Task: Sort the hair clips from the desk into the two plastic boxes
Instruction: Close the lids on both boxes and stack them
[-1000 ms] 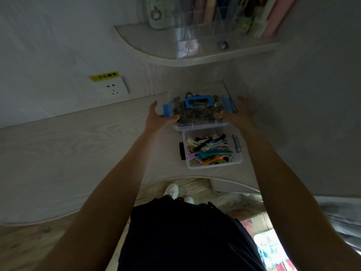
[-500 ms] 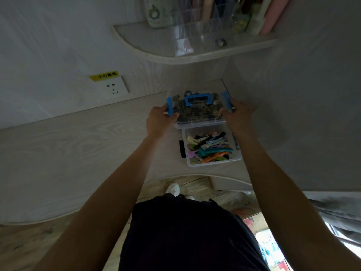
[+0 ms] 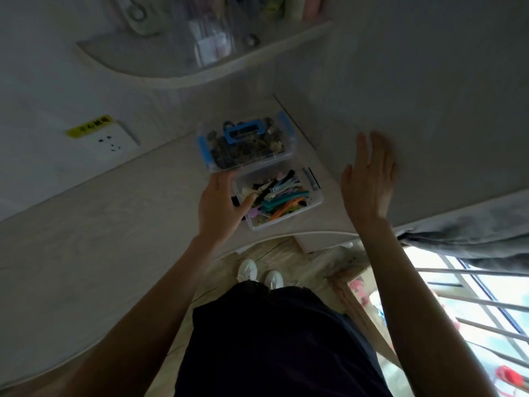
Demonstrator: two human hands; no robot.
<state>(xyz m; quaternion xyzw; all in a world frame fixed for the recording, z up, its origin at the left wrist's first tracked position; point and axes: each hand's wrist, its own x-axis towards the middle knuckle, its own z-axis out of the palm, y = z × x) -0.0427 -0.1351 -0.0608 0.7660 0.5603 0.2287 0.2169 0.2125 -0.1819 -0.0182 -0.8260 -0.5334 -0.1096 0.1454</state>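
Clear plastic makes up both containers on the pale wood desk [image 3: 100, 224], and they sit touching each other in the far right corner where the desk meets the wall. At the back is the lidded box [image 3: 246, 144], closed with a blue handle and blue side latches; its contents show only as a dark blurred mass through the lid. Nearer the desk's curved front edge is the open box [image 3: 313, 203], holding the hair clips [image 3: 279, 197] in a loose heap of teal, orange, black, white and pink; single clips are hard to separate. Reaching to the near left corner of the open box, the left hand [image 3: 220, 207] has its thumb lying over the rim toward the clips, while its other fingers are hidden behind the palm, so whether they grasp the wall cannot be told. Off to the right, the right hand [image 3: 369, 179] is lifted with straight, spread fingers, holding nothing and clear of both boxes. Left of the boxes lies a broad stretch of bare desktop. Overhead, a curved shelf [image 3: 160, 73] carries blurred bottles and a clear organiser, cut off by the frame's top. On the left wall is a wall socket [image 3: 111, 140] with an unreadable yellow label. At lower right, a grey curtain [image 3: 472, 242] and window bars are partly cropped.
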